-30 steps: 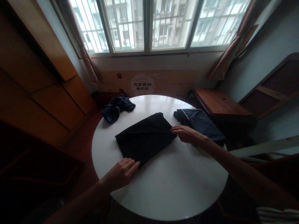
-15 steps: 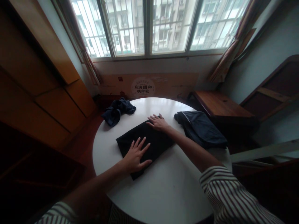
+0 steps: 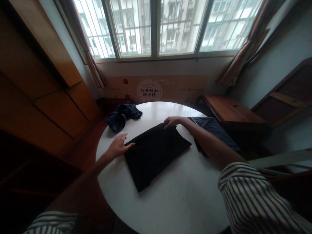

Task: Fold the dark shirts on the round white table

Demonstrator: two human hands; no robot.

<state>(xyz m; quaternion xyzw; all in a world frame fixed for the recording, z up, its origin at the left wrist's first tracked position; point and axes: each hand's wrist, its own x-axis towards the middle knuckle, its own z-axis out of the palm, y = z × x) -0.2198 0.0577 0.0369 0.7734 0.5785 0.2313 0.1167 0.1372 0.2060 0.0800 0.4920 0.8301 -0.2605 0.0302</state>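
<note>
A black folded garment (image 3: 156,156) lies at a slant on the round white table (image 3: 170,208); its exact kind is hard to tell. At its far left corner is my left hand (image 3: 118,147), the thumb stretched over the cloth and the fingers apart from it, beyond the edge. My right hand (image 3: 172,121) is closed on the far edge near the right end, its fingers bent down around the cloth. Behind my right forearm sits a folded dark navy garment (image 3: 212,130), partly hidden. A crumpled dark blue garment (image 3: 124,115) rests at the table's far left edge.
A low wooden table (image 3: 234,109) stands beyond the right rim. Wooden cabinets (image 3: 58,104) are on the left. A printed banner (image 3: 180,86) runs along the wall under a barred window (image 3: 156,29).
Both hands have left their flat, spread pose on the black garment. My left hand moved up and left to its corner; my right hand moved slightly up and right and closed on the far edge.
</note>
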